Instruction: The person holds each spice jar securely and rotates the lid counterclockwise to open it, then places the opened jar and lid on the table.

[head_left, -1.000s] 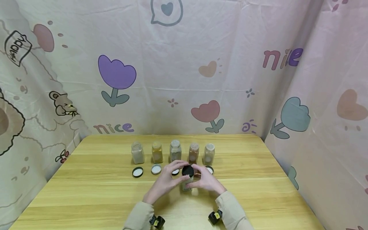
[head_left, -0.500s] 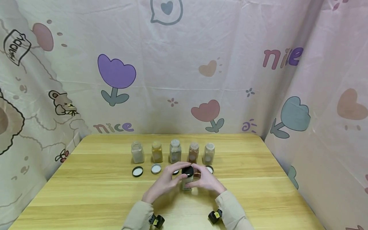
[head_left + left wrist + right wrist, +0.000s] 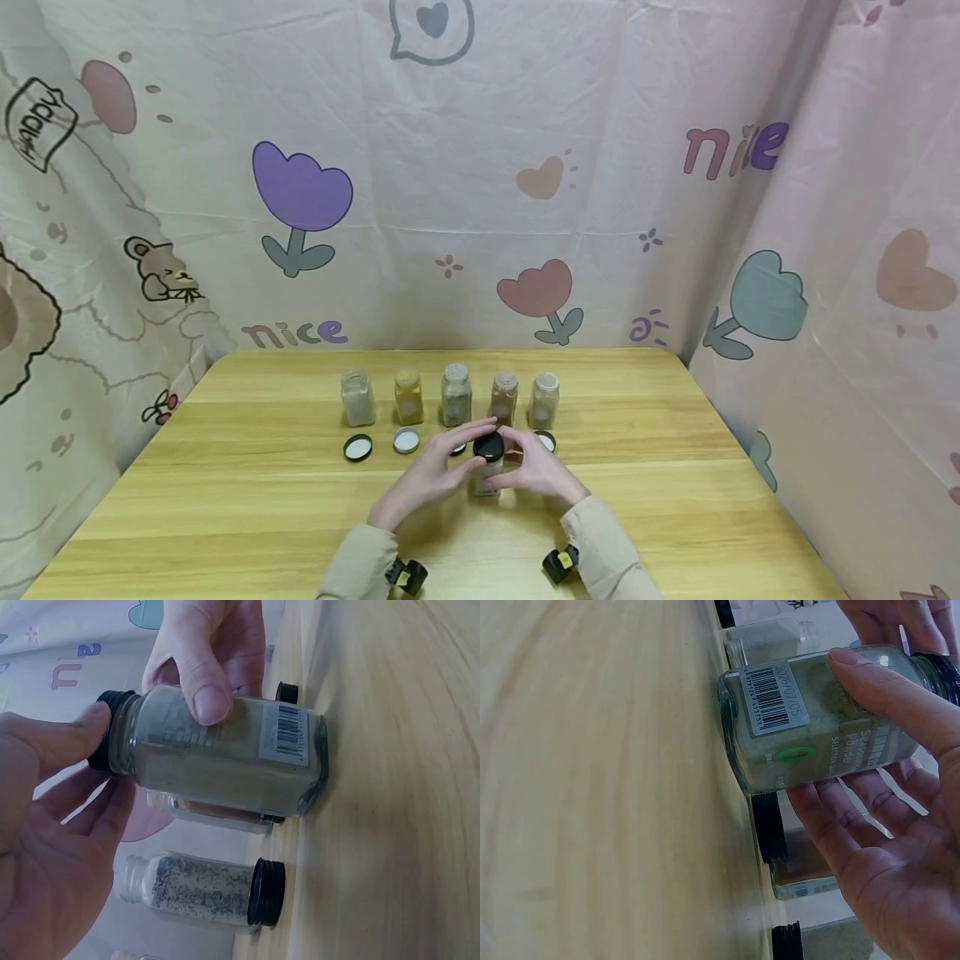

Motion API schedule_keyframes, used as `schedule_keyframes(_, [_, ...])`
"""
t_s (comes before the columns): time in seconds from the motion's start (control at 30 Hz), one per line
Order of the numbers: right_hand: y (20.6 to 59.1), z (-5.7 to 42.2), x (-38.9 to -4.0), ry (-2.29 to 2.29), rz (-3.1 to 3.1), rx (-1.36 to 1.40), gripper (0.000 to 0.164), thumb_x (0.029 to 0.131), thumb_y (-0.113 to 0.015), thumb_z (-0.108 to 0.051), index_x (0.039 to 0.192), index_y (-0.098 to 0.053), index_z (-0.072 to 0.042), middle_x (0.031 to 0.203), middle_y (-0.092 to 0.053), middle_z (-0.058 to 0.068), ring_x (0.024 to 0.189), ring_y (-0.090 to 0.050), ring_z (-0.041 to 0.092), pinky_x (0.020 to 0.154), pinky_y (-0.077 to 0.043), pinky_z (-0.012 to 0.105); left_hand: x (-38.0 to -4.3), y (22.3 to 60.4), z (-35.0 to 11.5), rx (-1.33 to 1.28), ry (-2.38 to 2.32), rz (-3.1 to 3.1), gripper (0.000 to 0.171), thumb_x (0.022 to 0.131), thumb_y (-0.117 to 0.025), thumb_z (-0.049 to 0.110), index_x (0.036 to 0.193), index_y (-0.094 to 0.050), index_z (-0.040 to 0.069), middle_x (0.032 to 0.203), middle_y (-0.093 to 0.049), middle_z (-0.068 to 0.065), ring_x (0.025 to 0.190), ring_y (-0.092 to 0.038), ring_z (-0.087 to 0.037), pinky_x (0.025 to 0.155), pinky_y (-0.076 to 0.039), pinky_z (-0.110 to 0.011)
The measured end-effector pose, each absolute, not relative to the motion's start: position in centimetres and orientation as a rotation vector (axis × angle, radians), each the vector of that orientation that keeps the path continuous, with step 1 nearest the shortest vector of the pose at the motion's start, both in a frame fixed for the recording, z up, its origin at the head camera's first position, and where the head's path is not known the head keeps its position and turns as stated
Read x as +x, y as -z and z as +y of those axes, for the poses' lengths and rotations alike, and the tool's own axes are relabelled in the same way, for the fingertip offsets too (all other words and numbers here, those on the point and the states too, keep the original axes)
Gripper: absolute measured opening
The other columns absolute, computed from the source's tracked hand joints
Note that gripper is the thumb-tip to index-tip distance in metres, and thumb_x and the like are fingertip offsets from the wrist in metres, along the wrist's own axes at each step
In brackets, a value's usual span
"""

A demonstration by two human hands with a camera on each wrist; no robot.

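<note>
A square glass spice jar (image 3: 817, 727) filled with pale green powder stands upright on the table, a barcode label low on its side. Its black screw lid (image 3: 489, 447) is on top. My left hand (image 3: 433, 468) grips that lid between thumb and fingers, as the left wrist view shows closely. Around the jar's body, my right hand (image 3: 542, 468) holds it with the thumb (image 3: 211, 701) on one side and the fingers (image 3: 847, 821) on the other. Part of the jar's front is covered by the hands in the head view.
Behind the hands is a row of unlidded spice jars, among them a white one (image 3: 357, 402), a yellow one (image 3: 408, 400) and a reddish-brown one (image 3: 504, 398). Several lids lie before them, including a black-rimmed lid (image 3: 357, 448) and a grey lid (image 3: 407, 441). A printed curtain (image 3: 420, 292) hangs behind the table.
The thumb and fingers of my left hand have shifted slightly on the lid. My right hand and the jar stay in place.
</note>
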State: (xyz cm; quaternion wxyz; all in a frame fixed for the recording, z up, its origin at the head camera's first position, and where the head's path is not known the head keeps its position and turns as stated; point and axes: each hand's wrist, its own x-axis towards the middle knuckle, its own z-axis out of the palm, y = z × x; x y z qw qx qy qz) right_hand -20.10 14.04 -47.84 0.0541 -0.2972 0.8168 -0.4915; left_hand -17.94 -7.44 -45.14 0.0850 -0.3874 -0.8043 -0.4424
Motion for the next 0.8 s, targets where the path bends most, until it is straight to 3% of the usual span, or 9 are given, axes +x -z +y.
schedule_keyframes(0.13, [47.87, 14.05, -20.1, 1.49, 2.481, -0.901, 0.053, 0.076, -0.089, -0.02, 0.121, -0.064, -0.009, 0.11, -0.071, 0.007, 0.101, -0.064, 0.002, 0.101, -0.055, 0.024, -17.96, 45.08, -7.58, -1.157, 1.323, -2.421, 0.046, 0.093, -0.066, 0.006, 0.139, -0.057, 0.002, 0.144, -0.06, -0.015, 0.131, -0.058, -0.035, 0.111, -0.05, -0.051])
schedule_keyframes(0.4, [47.78, 14.05, -20.05, 1.507, 2.463, -0.913, 0.052, 0.077, -0.088, -0.018, 0.121, -0.064, -0.006, 0.114, -0.07, 0.011, 0.103, -0.063, 0.003, 0.1, -0.056, 0.023, -18.1, 45.12, -7.29, -1.039, 1.318, -2.375, 0.046, 0.085, -0.078, 0.014, 0.129, -0.065, 0.006, 0.126, -0.069, -0.009, 0.115, -0.067, -0.027, 0.102, -0.058, -0.042])
schedule_keyframes(0.63, [47.74, 14.14, -19.97, 1.479, 2.481, -0.886, 0.054, 0.077, -0.089, -0.02, 0.124, -0.064, -0.008, 0.117, -0.07, 0.008, 0.107, -0.066, 0.01, 0.101, -0.055, 0.024, -17.89, 45.06, -7.36, -1.106, 1.35, -2.376, 0.043, 0.094, -0.07, 0.016, 0.135, -0.061, 0.008, 0.147, -0.057, -0.014, 0.134, -0.056, -0.034, 0.112, -0.049, -0.054])
schedule_keyframes(0.8, [47.64, 14.24, -19.91, 1.453, 2.501, -0.867, 0.057, 0.076, -0.089, -0.025, 0.126, -0.063, -0.013, 0.119, -0.071, 0.003, 0.11, -0.067, 0.015, 0.099, -0.054, 0.022, -17.81, 44.98, -7.5, -1.208, 1.371, -2.381, 0.038, 0.099, -0.061, 0.008, 0.136, -0.06, 0.005, 0.152, -0.052, -0.015, 0.137, -0.052, -0.037, 0.113, -0.046, -0.054])
